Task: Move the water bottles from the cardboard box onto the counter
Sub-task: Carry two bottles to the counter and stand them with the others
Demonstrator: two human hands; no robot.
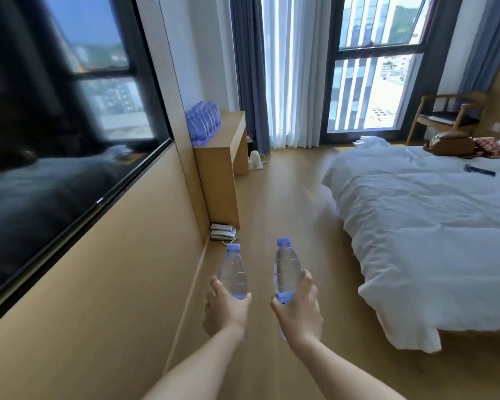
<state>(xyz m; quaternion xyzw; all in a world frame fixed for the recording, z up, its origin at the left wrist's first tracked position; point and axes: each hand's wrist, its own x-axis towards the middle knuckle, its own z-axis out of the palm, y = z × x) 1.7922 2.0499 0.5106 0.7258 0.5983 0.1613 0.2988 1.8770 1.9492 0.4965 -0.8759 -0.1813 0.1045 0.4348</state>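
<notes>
Two bottles carried down a bare strip of floor (286, 197), one in each hand.

Floor runs open up the frame's centre between the wall panel (113, 284) at left and the bed (430, 241) edge at right; a phone (223, 231) lies at the counter (223, 157) foot, left of centre; left hand (225, 308) grips the left bottle (233, 274) by its base, right hand (299, 307) likewise the right bottle (285, 271); both clear, blue-capped, upright, slightly apart, lower centre; more bottles (203, 122) stand clustered on the counter top, upper centre-left, well beyond the hands.
</notes>
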